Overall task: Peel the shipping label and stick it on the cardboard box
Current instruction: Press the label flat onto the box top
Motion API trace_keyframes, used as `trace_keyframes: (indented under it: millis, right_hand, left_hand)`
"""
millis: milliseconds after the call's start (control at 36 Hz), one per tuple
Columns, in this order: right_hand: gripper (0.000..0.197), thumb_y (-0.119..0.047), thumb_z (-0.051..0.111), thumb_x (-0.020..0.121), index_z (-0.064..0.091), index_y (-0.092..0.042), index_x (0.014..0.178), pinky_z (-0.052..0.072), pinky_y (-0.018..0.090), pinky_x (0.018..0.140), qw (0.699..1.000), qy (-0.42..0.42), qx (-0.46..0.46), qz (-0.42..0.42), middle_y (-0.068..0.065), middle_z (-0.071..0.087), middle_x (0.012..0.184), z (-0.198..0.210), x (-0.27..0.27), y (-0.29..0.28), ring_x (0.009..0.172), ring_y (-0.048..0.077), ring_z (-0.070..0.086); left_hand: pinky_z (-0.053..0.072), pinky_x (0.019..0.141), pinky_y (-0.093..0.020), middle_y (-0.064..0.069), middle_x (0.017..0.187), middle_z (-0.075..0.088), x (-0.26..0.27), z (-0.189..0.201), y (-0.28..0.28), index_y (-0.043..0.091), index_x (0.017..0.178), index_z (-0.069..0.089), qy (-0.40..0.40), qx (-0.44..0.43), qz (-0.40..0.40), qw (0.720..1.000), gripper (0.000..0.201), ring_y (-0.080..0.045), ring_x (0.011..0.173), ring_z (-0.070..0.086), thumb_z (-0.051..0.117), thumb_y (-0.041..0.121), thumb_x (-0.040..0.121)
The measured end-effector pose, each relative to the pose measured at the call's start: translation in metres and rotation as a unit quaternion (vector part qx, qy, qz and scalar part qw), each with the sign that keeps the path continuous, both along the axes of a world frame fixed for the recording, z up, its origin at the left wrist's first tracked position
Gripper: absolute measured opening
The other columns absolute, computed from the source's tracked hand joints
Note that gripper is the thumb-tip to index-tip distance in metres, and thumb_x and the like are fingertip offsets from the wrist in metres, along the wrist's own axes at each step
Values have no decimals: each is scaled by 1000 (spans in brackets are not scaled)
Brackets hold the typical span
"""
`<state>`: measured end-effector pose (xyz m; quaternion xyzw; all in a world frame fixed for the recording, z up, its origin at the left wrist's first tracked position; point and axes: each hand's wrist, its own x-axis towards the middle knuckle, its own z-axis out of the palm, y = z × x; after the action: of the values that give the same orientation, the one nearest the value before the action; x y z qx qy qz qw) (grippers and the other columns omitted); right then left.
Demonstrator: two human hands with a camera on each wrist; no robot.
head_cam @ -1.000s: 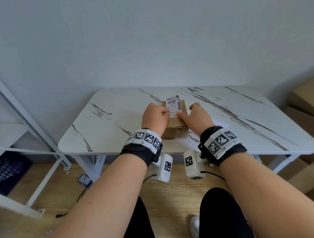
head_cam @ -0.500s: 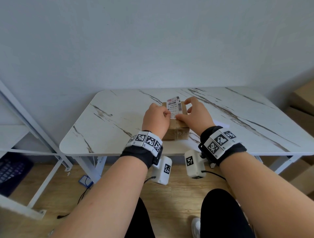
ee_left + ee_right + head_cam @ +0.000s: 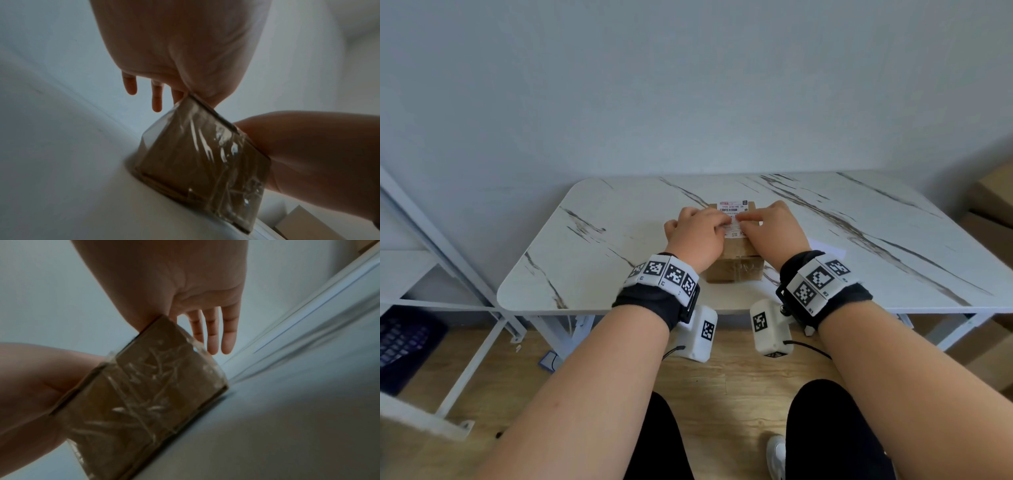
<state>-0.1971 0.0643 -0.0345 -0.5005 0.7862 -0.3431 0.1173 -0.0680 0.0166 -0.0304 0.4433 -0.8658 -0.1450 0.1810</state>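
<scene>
A small taped cardboard box point(image 3: 736, 267) stands on the marble table point(image 3: 599, 260). The white shipping label point(image 3: 732, 206) lies flat on the box's top. My left hand point(image 3: 698, 233) and right hand point(image 3: 774, 229) both lie over the box top, fingers laid across the label's middle, their tips meeting. In the left wrist view the box point(image 3: 197, 162) sits under my left hand point(image 3: 156, 95), whose fingers hang straight past the box's far edge. The right wrist view shows the box point(image 3: 148, 399) below my right hand point(image 3: 213, 337), fingers straight too.
A white sheet of paper point(image 3: 828, 248) lies on the table just right of the box. Brown cardboard boxes point(image 3: 993, 205) are stacked at the far right. A white metal shelf frame point(image 3: 431, 240) stands to the left, with a dark crate point(image 3: 404, 342) under it.
Both hands have moved forward onto the box top. They held the label by its sides before; now their fingers press flat across it, and the label lies on the box.
</scene>
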Motion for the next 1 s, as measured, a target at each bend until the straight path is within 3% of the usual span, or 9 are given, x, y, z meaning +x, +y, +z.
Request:
trace_keyframes:
  millis: [139, 305, 528, 611, 694, 833, 1000]
  right_hand:
    - [38, -30, 42, 95, 61, -33, 128, 50, 38, 93, 999, -29, 30, 6, 9, 44, 129, 0, 0, -5, 100, 28, 61]
    - [48, -28, 31, 95, 42, -40, 140, 46, 42, 99, 994, -67, 78, 23, 13, 42, 130, 1, 0, -8, 111, 30, 54]
    - [54, -38, 23, 86, 43, -35, 137, 46, 46, 97, 994, -50, 94, 25, 11, 46, 134, -2, 5, -9, 105, 27, 49]
    - [52, -35, 29, 90, 42, -36, 139, 46, 51, 97, 995, -38, 87, 13, 15, 48, 131, -3, 5, -9, 112, 38, 50]
    - [63, -41, 19, 79, 34, -38, 140, 40, 51, 102, 994, -39, 98, 20, 7, 44, 141, -4, 4, -10, 120, 33, 44]
    - [60, -41, 18, 85, 30, -35, 143, 39, 50, 103, 994, -50, 101, 8, 8, 41, 142, -3, 8, -8, 119, 33, 44]
    - [54, -34, 26, 93, 27, -35, 147, 42, 51, 101, 994, -53, 96, 1, 17, 46, 135, 1, 9, -5, 117, 36, 48]
  left_hand:
    - [22, 108, -44, 13, 153, 34, 0, 0, -3, 33, 140, 42, -14, 52, -19, 998, 44, -20, 139, 26, 29, 19, 100]
    - [22, 111, -45, 9, 155, 29, -3, 2, -9, 31, 142, 38, -22, 82, -26, 996, 46, -22, 141, 24, 33, 18, 98]
    - [29, 110, -44, -2, 141, 44, -5, 10, -15, 30, 132, 43, -24, 122, -11, 992, 41, -22, 134, 34, 40, 22, 91]
    - [30, 107, -43, 2, 143, 45, -10, 10, -18, 26, 128, 45, -30, 105, -12, 994, 36, -20, 133, 37, 39, 26, 93]
    - [34, 103, -44, -1, 137, 49, -14, 8, -18, 22, 126, 44, -45, 81, -11, 996, 30, -24, 127, 41, 37, 28, 97]
    - [29, 111, -49, 6, 157, 26, -13, 1, -21, 29, 146, 27, -58, 92, -31, 994, 46, -26, 140, 29, 28, 32, 100]
    - [19, 119, -49, 13, 162, 6, -14, -3, -21, 31, 152, 13, -71, 122, -36, 989, 50, -25, 147, 14, 20, 34, 102]
